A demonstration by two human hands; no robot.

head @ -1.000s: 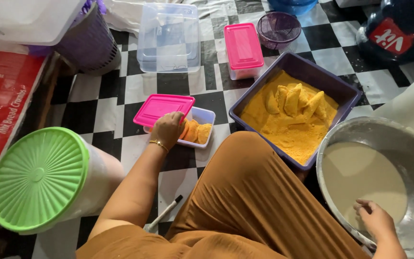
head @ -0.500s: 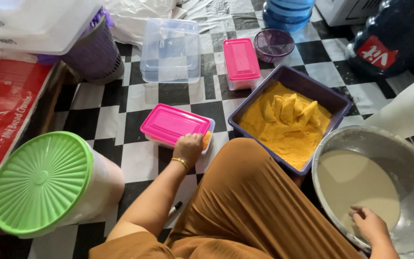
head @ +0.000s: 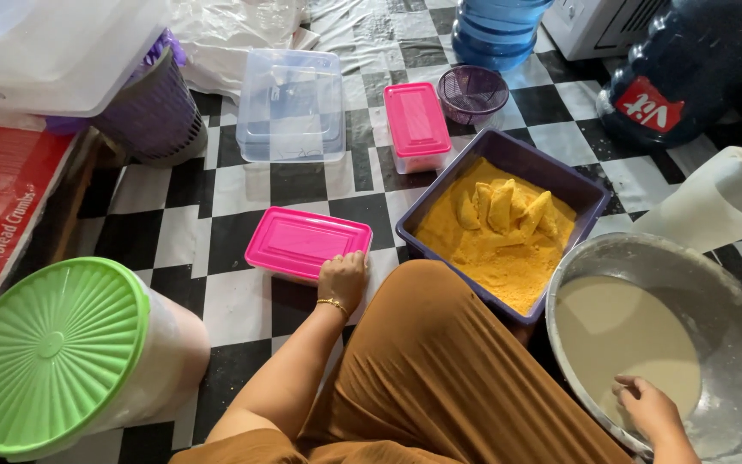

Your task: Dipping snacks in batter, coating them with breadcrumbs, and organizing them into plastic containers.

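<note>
Pink-lidded box [head: 307, 243] sits on the checkered floor [head: 173, 232] right in front of my knee, lid on and flat. My left hand [head: 343, 277] is on its near right corner, fingers curled together and pressing down on the lid edge, gold bracelet [head: 331, 302] on the wrist.

Just right of the box there's a purple tub [head: 508, 159] full of yellow crumbs w/ a few coated pieces lying on top. Further right, big metal bowl [head: 736, 318] w/ pale batter in it. My right hand [head: 651, 411] is at the near rim of that bowl, fingers bent down into the batter edge, cant tell if they're pinching anything.

Behind the tub: a second pink-lidded box [head: 417, 125], a small purple basket [head: 472, 93], and a clear plastic container [head: 291, 105] to the left of those. Near left, well apart from the box, a white bucket w/ a green ribbed lid [head: 45, 352]. Blue water jugs [head: 500, 30] at the top.
</note>
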